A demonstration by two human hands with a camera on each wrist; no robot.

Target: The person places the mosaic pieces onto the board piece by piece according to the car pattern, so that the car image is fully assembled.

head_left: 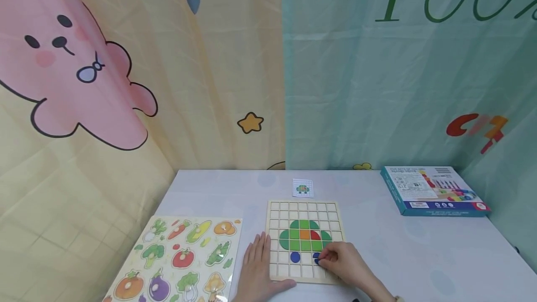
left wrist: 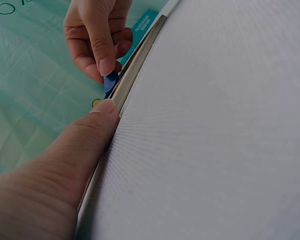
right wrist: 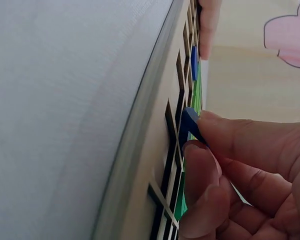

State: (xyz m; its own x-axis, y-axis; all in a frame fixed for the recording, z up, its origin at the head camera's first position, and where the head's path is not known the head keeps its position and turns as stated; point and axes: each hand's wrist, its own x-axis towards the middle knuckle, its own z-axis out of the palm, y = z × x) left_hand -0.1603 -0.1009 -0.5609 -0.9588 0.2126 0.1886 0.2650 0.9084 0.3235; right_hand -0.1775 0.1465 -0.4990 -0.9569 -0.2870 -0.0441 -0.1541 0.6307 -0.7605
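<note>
The wooden grid board (head_left: 274, 269) lies on the table, holding green tiles (head_left: 308, 245), an orange tile (head_left: 305, 234), a red tile (head_left: 314, 235) and a blue round shape (head_left: 295, 257). My left hand (head_left: 257, 264) rests along the board's left side with straight fingers, its thumb against the near edge. Between thumb and fingertips, my right hand (head_left: 346, 262) pinches a small blue tile (right wrist: 191, 120) with a rounded edge. It is low over the grid at the lower right, overlapping another bit of blue there.
Behind the board lies a small picture card (head_left: 302, 188) printed with a similar coloured figure. A vegetable picture board (head_left: 168, 255) is to the left. At the back right sits a flat box (head_left: 434, 191). Curtains (head_left: 356, 83) hang behind the white table (head_left: 377, 236).
</note>
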